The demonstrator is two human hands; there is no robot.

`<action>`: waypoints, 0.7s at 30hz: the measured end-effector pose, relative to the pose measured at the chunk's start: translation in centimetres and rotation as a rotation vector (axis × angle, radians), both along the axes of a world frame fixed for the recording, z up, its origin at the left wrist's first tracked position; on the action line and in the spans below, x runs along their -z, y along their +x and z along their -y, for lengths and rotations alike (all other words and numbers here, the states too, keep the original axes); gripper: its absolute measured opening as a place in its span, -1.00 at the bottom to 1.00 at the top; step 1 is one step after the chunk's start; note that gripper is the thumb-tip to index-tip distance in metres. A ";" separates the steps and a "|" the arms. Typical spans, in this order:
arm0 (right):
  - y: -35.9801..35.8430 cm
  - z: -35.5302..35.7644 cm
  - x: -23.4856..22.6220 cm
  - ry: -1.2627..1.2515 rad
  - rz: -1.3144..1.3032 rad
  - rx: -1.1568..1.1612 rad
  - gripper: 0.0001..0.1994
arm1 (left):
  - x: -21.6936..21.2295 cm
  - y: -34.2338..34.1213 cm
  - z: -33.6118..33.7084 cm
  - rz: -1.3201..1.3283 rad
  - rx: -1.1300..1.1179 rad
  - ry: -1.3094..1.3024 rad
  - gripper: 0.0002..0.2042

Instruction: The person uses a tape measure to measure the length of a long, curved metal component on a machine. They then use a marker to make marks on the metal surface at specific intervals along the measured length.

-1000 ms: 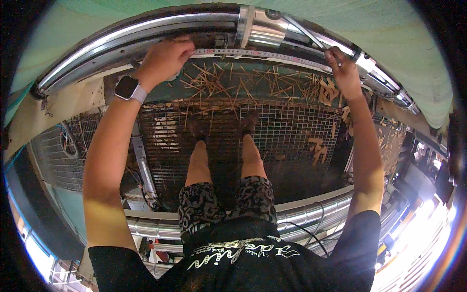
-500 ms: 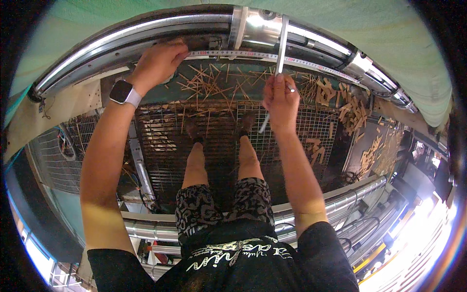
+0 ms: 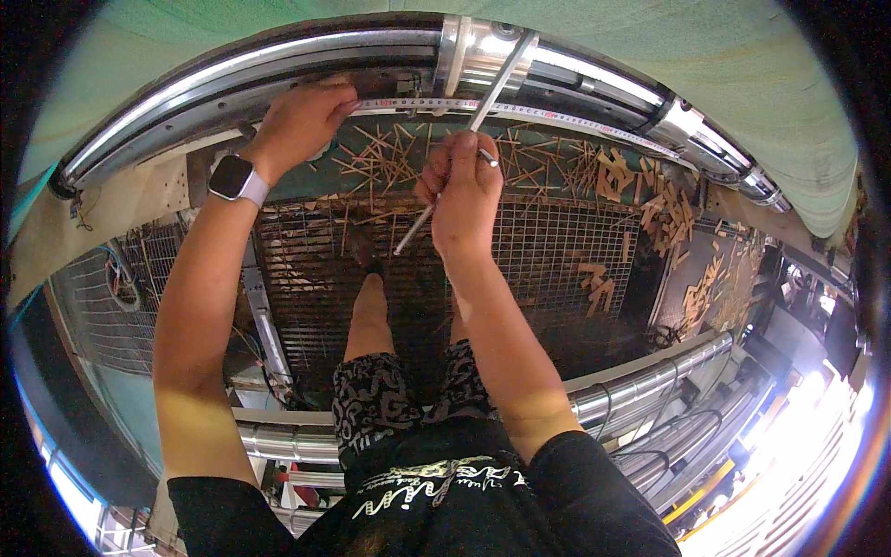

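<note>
My left hand (image 3: 302, 119), with a watch on its wrist, is closed at the left end of a white measuring tape (image 3: 520, 110), fingers pinched at its edge. The tape runs right along the front of a shiny steel cylinder assembly (image 3: 487, 58). In my right hand (image 3: 464, 181), closed below the tape, is a long grey metal bar (image 3: 501, 82). Its upper part crosses over the tape and reaches the thick steel collar. A thinner end sticks out below my fist, and a short round stub shows beside my thumb; whether these are one piece I cannot tell.
Thin wooden sticks (image 3: 380, 158) lie scattered on a green ledge under the tape. Wood offcuts (image 3: 673, 213) are heaped to the right. A metal grating (image 3: 548, 251) lies underfoot. Steel rollers (image 3: 640, 381) run behind me, and green fabric (image 3: 232, 56) hangs over the far side.
My right hand has moved left with the metal bar, which now leans further, its top to the right. My left hand has stayed at the tape's end.
</note>
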State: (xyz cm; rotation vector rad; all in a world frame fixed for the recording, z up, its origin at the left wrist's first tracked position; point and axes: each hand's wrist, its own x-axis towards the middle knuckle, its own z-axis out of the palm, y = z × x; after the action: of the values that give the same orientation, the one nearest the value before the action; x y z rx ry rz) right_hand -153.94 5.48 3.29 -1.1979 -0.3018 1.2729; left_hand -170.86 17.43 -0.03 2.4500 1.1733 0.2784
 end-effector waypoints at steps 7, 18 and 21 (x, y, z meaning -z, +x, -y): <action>-2.8 -1.5 -0.6 0.080 -0.146 0.014 -0.79 | 0.3 -0.2 -0.1 0.039 0.018 0.010 -0.84; -5.9 -5.3 -1.1 0.206 -0.483 0.112 -0.77 | 1.2 -0.6 0.1 0.479 -0.054 -0.268 -0.87; -5.3 -4.7 0.1 0.221 -0.430 0.044 -0.77 | 0.3 -0.7 0.0 0.262 -0.023 -0.191 -0.85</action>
State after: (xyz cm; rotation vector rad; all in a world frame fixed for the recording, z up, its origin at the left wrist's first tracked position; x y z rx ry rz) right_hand -159.20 10.22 3.18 -0.7176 -0.0956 1.3827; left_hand -171.53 17.47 -0.33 2.1608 1.0625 0.4565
